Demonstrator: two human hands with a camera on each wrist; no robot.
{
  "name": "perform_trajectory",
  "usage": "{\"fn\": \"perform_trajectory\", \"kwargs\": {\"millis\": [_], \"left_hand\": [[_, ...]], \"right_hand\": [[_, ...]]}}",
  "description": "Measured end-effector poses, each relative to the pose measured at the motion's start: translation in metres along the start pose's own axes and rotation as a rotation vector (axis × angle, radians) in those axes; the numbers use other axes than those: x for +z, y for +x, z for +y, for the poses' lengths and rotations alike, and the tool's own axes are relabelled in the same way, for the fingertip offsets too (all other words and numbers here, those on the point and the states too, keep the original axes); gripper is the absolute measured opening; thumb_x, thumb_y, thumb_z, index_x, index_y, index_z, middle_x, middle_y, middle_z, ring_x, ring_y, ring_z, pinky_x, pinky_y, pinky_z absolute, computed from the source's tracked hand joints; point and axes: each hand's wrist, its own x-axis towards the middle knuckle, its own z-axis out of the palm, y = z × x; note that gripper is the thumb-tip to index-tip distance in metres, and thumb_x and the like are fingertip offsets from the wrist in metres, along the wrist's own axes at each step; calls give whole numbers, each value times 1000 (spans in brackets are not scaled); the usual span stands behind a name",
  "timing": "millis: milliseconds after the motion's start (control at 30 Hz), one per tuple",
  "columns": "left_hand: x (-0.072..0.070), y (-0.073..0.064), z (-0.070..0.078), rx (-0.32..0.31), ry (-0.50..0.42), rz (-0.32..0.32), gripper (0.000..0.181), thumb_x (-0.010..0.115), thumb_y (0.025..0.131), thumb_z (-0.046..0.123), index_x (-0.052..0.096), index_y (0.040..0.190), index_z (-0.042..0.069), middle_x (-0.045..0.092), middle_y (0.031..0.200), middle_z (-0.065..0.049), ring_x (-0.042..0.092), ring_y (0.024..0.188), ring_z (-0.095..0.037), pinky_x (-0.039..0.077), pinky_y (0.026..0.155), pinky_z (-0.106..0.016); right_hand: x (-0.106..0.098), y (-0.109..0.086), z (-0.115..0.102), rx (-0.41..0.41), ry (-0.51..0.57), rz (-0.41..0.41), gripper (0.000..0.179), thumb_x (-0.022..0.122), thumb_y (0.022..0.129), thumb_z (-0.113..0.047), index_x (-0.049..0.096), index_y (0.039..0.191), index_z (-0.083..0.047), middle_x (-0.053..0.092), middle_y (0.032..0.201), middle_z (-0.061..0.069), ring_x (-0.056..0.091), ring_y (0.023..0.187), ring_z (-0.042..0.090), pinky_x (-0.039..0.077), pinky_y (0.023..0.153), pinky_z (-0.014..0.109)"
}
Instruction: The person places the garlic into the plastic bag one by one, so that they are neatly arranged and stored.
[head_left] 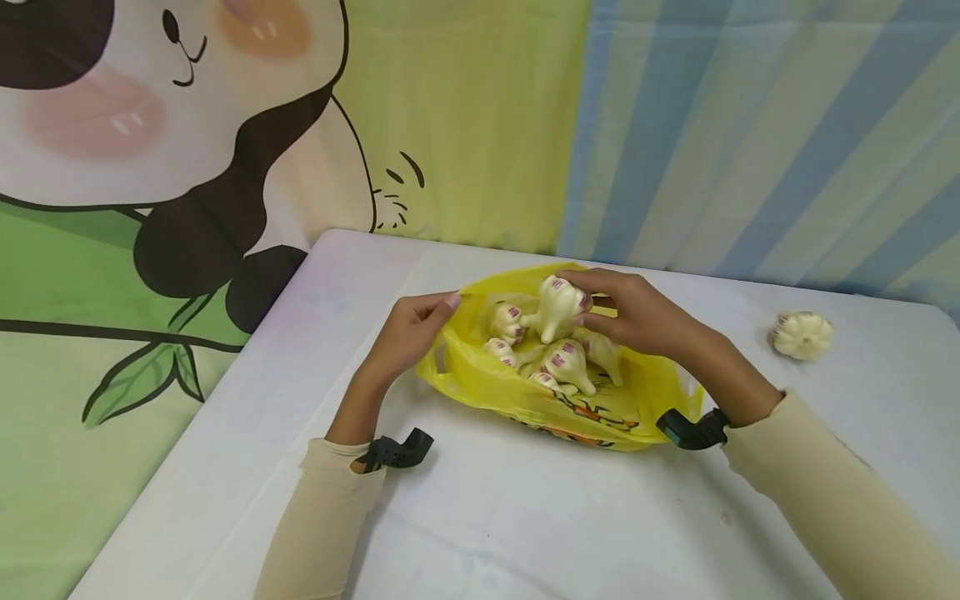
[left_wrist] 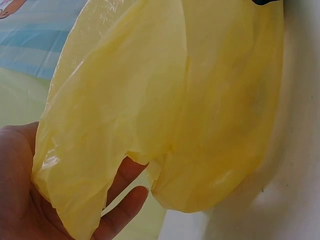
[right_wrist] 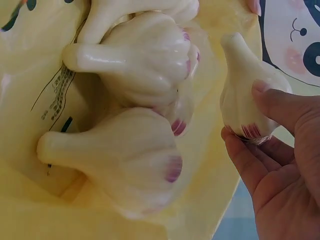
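Note:
A yellow plastic bag lies on the table with its mouth spread, and several white garlic bulbs with purple marks sit inside. My left hand pinches the bag's left edge between thumb and fingers; in the left wrist view the yellow film hides part of that hand. Over the bag's opening, my right hand grips one garlic bulb between thumb and fingers. The right wrist view shows this held bulb beside the others in the bag.
A single garlic bulb lies on the white table to the right, beyond the right forearm. Behind the table hangs a curtain with a panda print and blue stripes. Dark wrist cameras sit on both wrists.

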Motion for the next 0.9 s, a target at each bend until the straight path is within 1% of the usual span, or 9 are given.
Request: {"fn": "perform_trajectory", "kwargs": {"millis": [67,267,333,400,500,567,633,700,900], "left_hand": [[0,0,0,0,-7,-2,36,53,102,31,66,125,7,62,127,-7,56,103,-19,43,84,-36],[2,1,1,6,-8,-3,36,53,102,32,68,124,8,63,126,-7,56,112,-16,44,96,-38],[3,1,1,14,3,2,36,53,102,34,69,122,9,64,123,-6,57,106,-17,45,93,-38],[3,1,2,20,11,4,36,53,102,34,69,122,8,68,112,-9,58,98,-17,45,89,-37],[3,0,3,28,15,3,36,53,102,34,70,122,8,68,108,-9,56,92,-20,45,83,-37],[3,0,3,28,13,0,37,53,102,34,69,122,8,68,109,-9,58,95,-19,46,85,-37],[2,0,3,22,11,-2,37,53,101,35,69,123,8,66,120,-5,59,107,-15,46,92,-36],[1,0,3,16,4,-5,38,53,101,35,68,123,8,65,122,-5,58,114,-15,46,95,-37],[-1,-1,4,22,-14,-7,39,52,102,34,67,125,6,64,124,-6,57,118,-16,45,97,-36]], "right_hand": [[3,4,0,-2,1,-22,61,65,91,4,41,146,0,45,144,18,49,124,32,44,96,49],[10,13,-4,-6,-17,-47,62,65,91,2,39,148,-1,44,144,18,51,121,30,45,96,46],[13,16,-6,-4,-20,-47,62,66,91,1,40,147,-1,45,144,17,53,116,28,46,96,45],[17,19,-8,-2,-18,-50,61,66,91,1,40,147,-1,45,143,18,53,114,27,46,96,45],[25,26,-12,2,-6,-61,61,66,91,-1,41,147,0,46,143,17,53,112,25,46,96,43],[31,32,-15,-1,2,-67,61,67,92,-2,41,146,-1,47,143,16,53,116,25,46,97,41],[37,38,-19,-9,4,-72,60,68,91,-5,43,146,-2,49,142,14,52,120,24,46,97,39],[41,43,-22,-22,-1,-73,59,69,91,-7,45,145,-3,51,140,13,52,122,24,46,96,38],[49,54,-26,-38,-11,-51,57,71,89,-9,50,142,-7,53,138,8,52,122,21,46,96,38]]}}
